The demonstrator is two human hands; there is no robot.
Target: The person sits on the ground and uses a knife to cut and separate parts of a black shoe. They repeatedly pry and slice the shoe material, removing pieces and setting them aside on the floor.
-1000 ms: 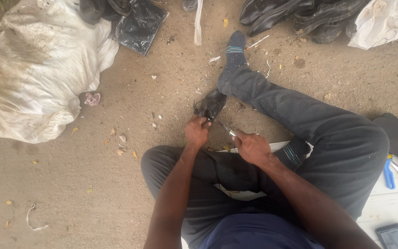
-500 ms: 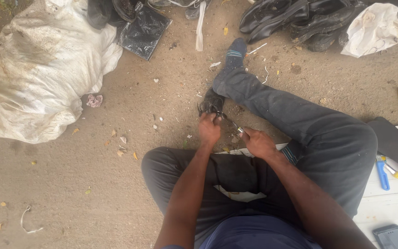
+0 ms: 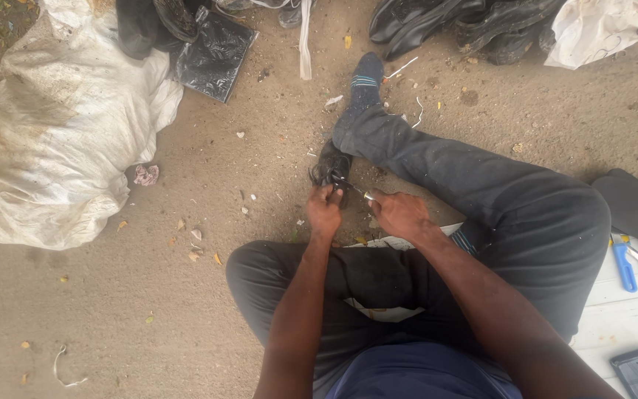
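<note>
head view: a seated person's own arms reach down over crossed legs on dirt ground.
far left: large white sack [image 3: 53,140], slumped.
left hand [image 3: 324,212]: closed, pinching a small black shoe [image 3: 331,167] (laces bunched) just beside the outstretched leg [image 3: 467,170].
right hand [image 3: 400,214]: curled around a thin metal tool [image 3: 364,193], tip near the shoe.
far right: blue and yellow tools [image 3: 633,260] on a white board [image 3: 629,318].

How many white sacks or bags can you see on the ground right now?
2. A large white sack lies at the left, well clear of the left hand. A smaller white bag sits at the top right, cut by the frame edge. Others may lie out of view.
</note>
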